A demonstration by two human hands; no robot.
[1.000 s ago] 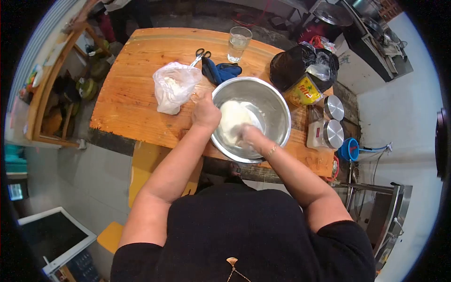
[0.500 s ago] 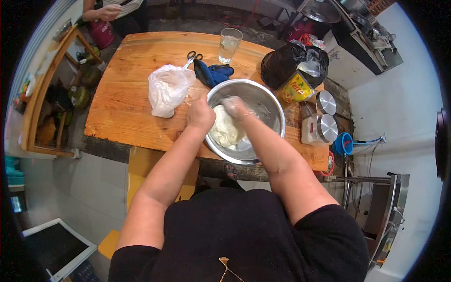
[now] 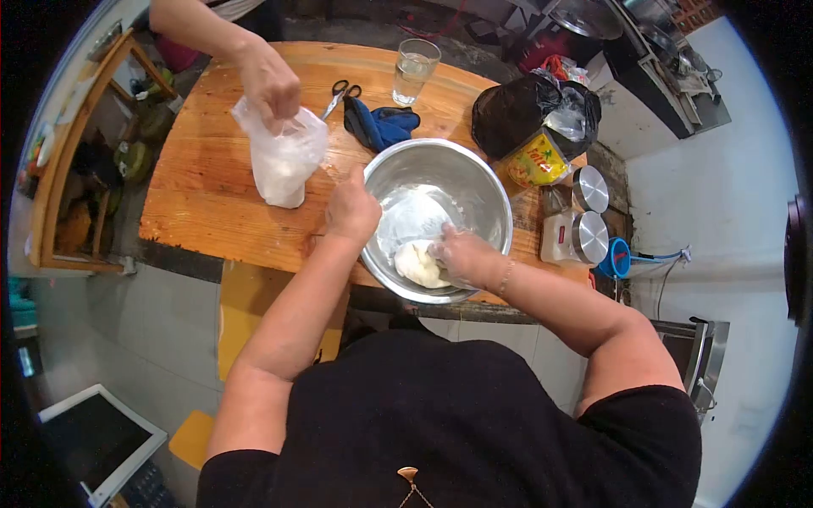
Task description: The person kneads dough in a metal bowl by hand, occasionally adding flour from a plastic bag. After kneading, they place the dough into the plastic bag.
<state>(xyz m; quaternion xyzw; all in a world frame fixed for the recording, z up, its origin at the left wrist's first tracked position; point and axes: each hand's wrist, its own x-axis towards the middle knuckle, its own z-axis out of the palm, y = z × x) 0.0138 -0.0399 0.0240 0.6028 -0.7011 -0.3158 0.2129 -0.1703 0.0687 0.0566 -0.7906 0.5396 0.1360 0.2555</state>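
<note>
A wide metal bowl (image 3: 487,203) stands near the table's front edge. White dough (image 3: 419,264) lies low in it, toward my body, and white residue coats the bowl's floor. My left hand (image 3: 353,207) is closed on the bowl's left rim. Inside the bowl, my right hand (image 3: 466,256) grips the right side of the dough with bent fingers. Left of the bowl, a co-worker's hand (image 3: 271,89) pinches the top of a white plastic bag (image 3: 288,165), which stands upright with white contents.
Behind the bowl lie a blue-and-black cloth (image 3: 381,125), scissors (image 3: 339,98) and a glass of water (image 3: 414,74). On the right are a black bag (image 3: 508,114), a yellow packet (image 3: 537,161) and two silver-lidded jars (image 3: 590,237). The wooden table (image 3: 195,169) extends left.
The co-worker's arm has reached in from the upper left and taken hold of the plastic bag. My right hand has moved toward my body, and the dough sits lower and more bunched.
</note>
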